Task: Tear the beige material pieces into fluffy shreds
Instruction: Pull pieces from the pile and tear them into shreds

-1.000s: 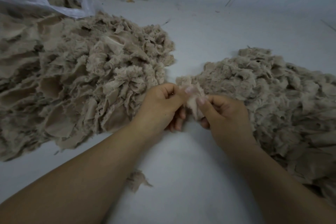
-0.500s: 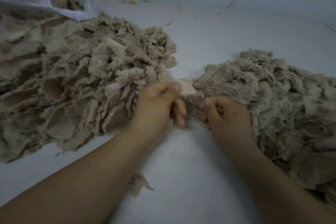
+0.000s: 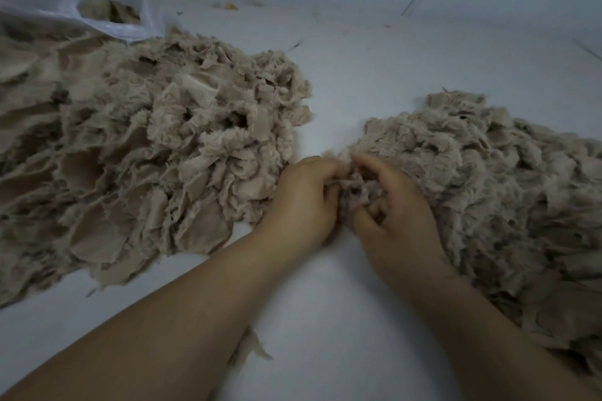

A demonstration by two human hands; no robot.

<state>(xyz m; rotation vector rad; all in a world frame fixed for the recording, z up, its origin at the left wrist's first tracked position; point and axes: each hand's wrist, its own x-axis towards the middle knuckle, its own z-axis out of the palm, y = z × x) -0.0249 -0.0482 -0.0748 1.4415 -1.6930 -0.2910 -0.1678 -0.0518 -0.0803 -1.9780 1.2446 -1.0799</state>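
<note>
Pale grey counter [image 3: 342, 81] carries two heaps of beige material: a coarser pile [image 3: 156, 153] on the left and a fluffier pile [image 3: 488, 179] on the right. Between them, both hands meet on one small tuft [image 3: 353, 187]. The left hand [image 3: 303, 202] and the right hand [image 3: 394, 215] each close their grip on it, fingers curled (the tuft's long axis is hard to read). It sits touching the right pile's near edge, so the right hand is nearer for dropping shreds.
</note>
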